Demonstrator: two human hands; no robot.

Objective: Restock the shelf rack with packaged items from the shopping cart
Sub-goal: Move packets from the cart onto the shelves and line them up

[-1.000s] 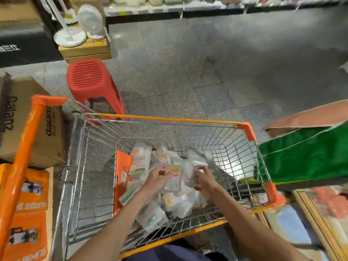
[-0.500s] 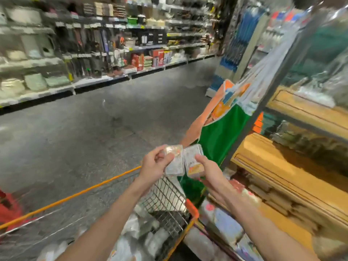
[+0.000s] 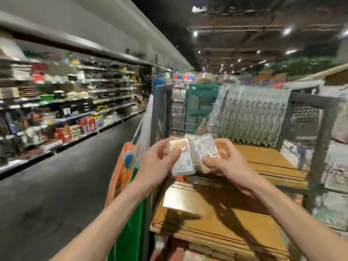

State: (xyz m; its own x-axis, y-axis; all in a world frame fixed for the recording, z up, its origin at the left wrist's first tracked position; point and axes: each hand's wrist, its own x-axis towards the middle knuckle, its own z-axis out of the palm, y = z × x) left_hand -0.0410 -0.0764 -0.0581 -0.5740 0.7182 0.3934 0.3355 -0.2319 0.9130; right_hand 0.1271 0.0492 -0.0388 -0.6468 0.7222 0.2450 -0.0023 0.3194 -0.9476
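- Left hand (image 3: 160, 162) was clamped on the left pack (image 3: 183, 161), with the thumb across its printed face and the fingers curled behind its 9 o'clock edge.
- Right hand (image 3: 230, 164) was clamped on the right pack (image 3: 204, 150), with the thumb at its 6 o'clock end and the fingers curled round its 3 o'clock edge.
- The packs were side by side and touching along their inner edges, both tilted. The left pack carried a barcode label near its 6 o'clock end.
- Both packs were held in the air in front of the rack (image 3: 320, 147), touching neither board.
- The rack was a grey metal frame with wooden boards. The upper board (image 3: 263, 161) lay at 3 o'clock of the hands and the lower board (image 3: 216, 223) at 6 o'clock, with arm shadows across it.
- A row of clear packets (image 3: 250, 113) hung at the back of the rack, at 1 o'clock of the hands.
- An orange, white and green bag (image 3: 130, 166) hung at the rack's near post, at 9 o'clock of the left hand. The left forearm crossed in front of it.
- Stocked shelves (image 3: 75, 102) ran along the aisle floor (image 3: 56, 185) at 9 o'clock. Their goods were too blurred to identify.
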